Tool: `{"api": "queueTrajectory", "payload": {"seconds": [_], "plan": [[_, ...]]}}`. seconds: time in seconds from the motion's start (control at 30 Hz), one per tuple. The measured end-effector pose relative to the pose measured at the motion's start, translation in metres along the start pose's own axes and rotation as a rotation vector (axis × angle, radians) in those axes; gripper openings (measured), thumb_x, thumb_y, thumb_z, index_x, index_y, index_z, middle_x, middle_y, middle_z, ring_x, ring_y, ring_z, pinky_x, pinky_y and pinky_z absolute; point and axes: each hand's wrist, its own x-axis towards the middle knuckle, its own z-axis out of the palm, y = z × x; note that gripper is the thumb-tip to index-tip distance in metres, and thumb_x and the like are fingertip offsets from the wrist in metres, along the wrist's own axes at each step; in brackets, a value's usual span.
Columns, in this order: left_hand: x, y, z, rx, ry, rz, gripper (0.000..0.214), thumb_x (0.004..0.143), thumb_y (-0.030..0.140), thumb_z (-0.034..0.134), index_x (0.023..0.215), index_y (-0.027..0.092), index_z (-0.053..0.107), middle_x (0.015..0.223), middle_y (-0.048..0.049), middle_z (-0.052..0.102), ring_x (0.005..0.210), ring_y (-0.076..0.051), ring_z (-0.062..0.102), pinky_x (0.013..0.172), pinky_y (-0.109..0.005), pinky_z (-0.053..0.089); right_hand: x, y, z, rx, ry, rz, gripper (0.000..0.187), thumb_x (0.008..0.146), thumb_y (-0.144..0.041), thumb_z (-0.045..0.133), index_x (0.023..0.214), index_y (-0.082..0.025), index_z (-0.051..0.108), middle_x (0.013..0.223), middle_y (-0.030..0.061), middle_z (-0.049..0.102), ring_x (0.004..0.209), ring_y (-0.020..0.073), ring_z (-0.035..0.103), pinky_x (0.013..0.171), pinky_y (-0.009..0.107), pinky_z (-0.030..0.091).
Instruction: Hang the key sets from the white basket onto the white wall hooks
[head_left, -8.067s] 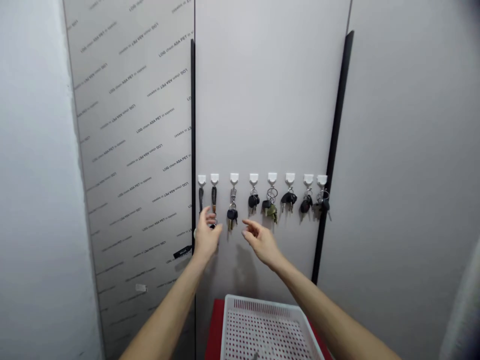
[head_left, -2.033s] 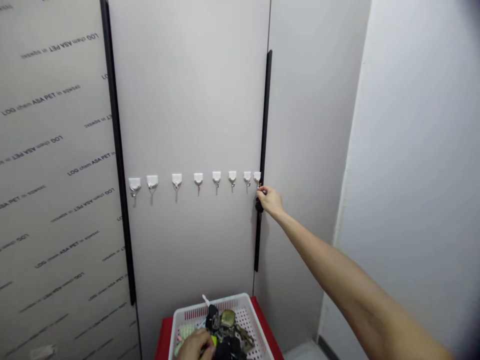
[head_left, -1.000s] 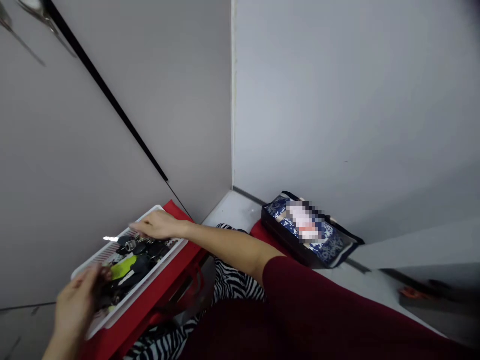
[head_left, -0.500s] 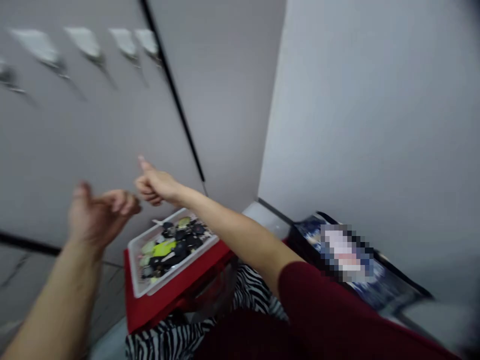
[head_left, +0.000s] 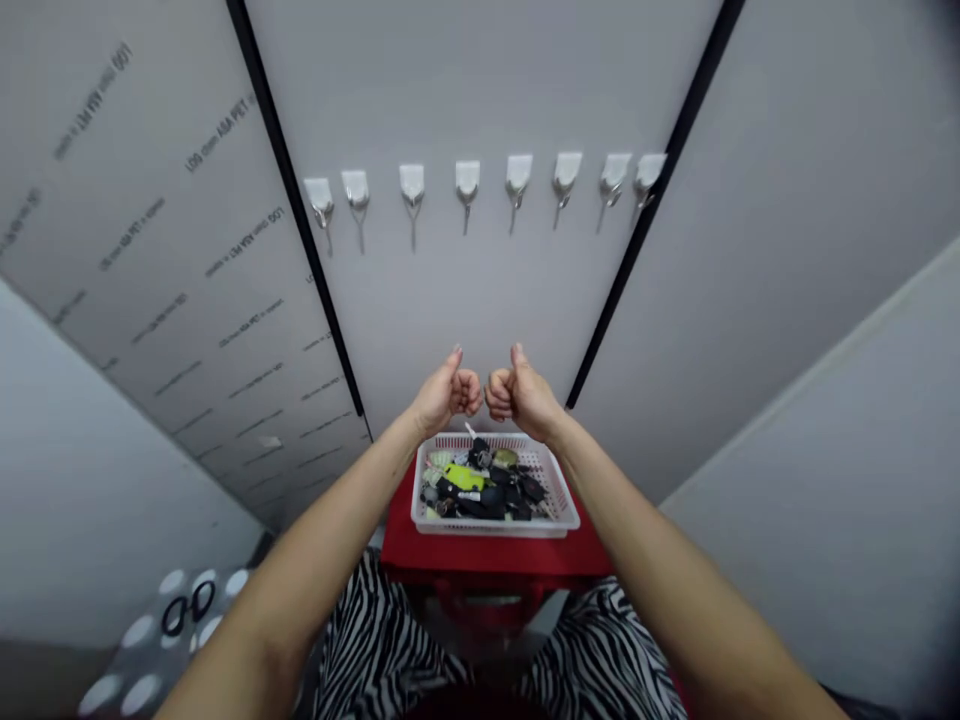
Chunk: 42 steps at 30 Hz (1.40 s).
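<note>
My left hand (head_left: 448, 393) and my right hand (head_left: 525, 397) are held up facing each other with a small gap between them. Both have their fingers curled in and thumbs pointing up, and no object shows in either. Just below and in front of me sits a white plastic basket (head_left: 491, 531) on a red surface (head_left: 403, 546). Inside it lies a jumble of what look like key fobs (head_left: 487, 500), mostly black, with a lime-green piece (head_left: 465, 476) among them. Neither hand visibly touches the contents.
A row of several white hooks (head_left: 467, 178) runs across the grey panel ahead, between two black strips (head_left: 291, 190). Printed grey sheeting (head_left: 187, 200) covers the left side. At the lower left, a black, glasses-like object (head_left: 175, 616) lies on a surface with white discs (head_left: 140, 631).
The view has swung left and straightened, bringing the whole hook row and basket to the middle. My left fingers have curled in further; both thumbs still point up.
</note>
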Motion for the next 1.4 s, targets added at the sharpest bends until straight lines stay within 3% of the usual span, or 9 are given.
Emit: {"api": "queueTrajectory", "payload": {"seconds": [0.07,0.2,0.4,0.57,0.7,0.87,1.03,1.27,1.4], "plan": [[-0.002,-0.022,-0.009,0.154,0.139,-0.032,0.048,0.068,0.052,0.02,0.047,0.014,0.041,0.042,0.0016,0.043,0.039,-0.006,0.039,0.045,-0.02,0.032,-0.004,0.022,-0.004,-0.136,0.114,0.03,0.049,0.065,-0.058,0.022,0.043,-0.016,0.031,0.035,-0.0056,0.031,0.032,0.0045,0.029,0.037,0.019,0.026],[-0.017,-0.077,-0.027,0.76,0.324,-0.114,0.025,0.065,0.037,0.04,0.06,0.014,0.049,0.057,-0.0005,0.051,0.054,-0.01,0.045,0.054,-0.023,0.035,-0.02,0.078,-0.014,-0.73,0.26,0.055,0.032,0.064,-0.043,0.04,0.054,-0.014,0.047,0.051,-0.0003,0.048,0.05,0.0095,0.044,0.051,0.022,0.033],[-0.046,-0.112,-0.03,1.336,0.04,0.072,0.02,0.065,0.022,0.041,0.081,0.018,0.052,0.088,-0.0033,0.053,0.085,-0.016,0.043,0.076,-0.028,0.031,-0.038,0.121,-0.016,-1.231,0.19,-0.123,0.02,0.064,-0.029,0.044,0.073,-0.016,0.056,0.08,0.0052,0.053,0.078,0.014,0.045,0.068,0.024,0.031],[-0.04,-0.106,-0.027,1.433,0.003,-0.006,0.034,0.062,0.016,0.041,0.096,0.017,0.047,0.098,-0.0053,0.05,0.09,-0.017,0.041,0.08,-0.028,0.03,-0.038,0.11,-0.028,-1.316,0.13,0.023,0.018,0.065,-0.021,0.038,0.057,-0.015,0.053,0.058,0.0014,0.052,0.054,0.0093,0.043,0.05,0.019,0.028],[-0.026,-0.097,-0.025,1.492,-0.134,-0.138,0.038,0.057,0.013,0.044,0.094,0.019,0.051,0.093,-0.007,0.054,0.09,-0.022,0.042,0.075,-0.032,0.032,-0.04,0.101,-0.043,-1.401,0.239,0.182,0.022,0.066,-0.023,0.035,0.054,-0.016,0.052,0.049,0.0015,0.051,0.046,0.0088,0.04,0.044,0.02,0.021],[-0.021,-0.092,-0.026,1.512,-0.206,-0.217,0.039,0.056,0.018,0.046,0.095,0.02,0.051,0.088,-0.0092,0.054,0.086,-0.024,0.044,0.07,-0.032,0.034,-0.044,0.1,-0.039,-1.403,0.213,0.023,0.018,0.065,-0.025,0.039,0.063,-0.017,0.055,0.063,0.003,0.056,0.06,0.0114,0.046,0.052,0.02,0.028],[-0.024,-0.099,-0.027,1.498,-0.174,-0.156,0.037,0.055,0.023,0.05,0.091,0.02,0.052,0.086,-0.0078,0.055,0.084,-0.024,0.043,0.069,-0.032,0.034,-0.044,0.104,-0.022,-1.334,0.026,-0.094,0.021,0.063,-0.027,0.045,0.076,-0.017,0.057,0.076,0.0042,0.056,0.074,0.0133,0.046,0.066,0.023,0.032],[-0.026,-0.101,-0.03,1.327,0.07,0.015,0.027,0.061,0.015,0.044,0.087,0.016,0.052,0.089,-0.0042,0.055,0.083,-0.017,0.043,0.074,-0.026,0.032,-0.046,0.099,-0.012,-1.484,-0.112,0.089,0.028,0.053,-0.038,0.054,0.071,-0.018,0.06,0.074,0.0078,0.055,0.077,0.0209,0.045,0.06,0.027,0.031],[-0.038,-0.095,-0.028,1.231,-0.17,0.017,0.023,0.061,0.023,0.047,0.082,0.018,0.054,0.083,-0.002,0.056,0.078,-0.014,0.046,0.071,-0.024,0.034,-0.043,0.096,-0.018,-1.354,-0.108,0.106,0.018,0.06,-0.031,0.047,0.062,-0.016,0.057,0.058,0.0031,0.053,0.058,0.0129,0.045,0.051,0.022,0.029]]}}
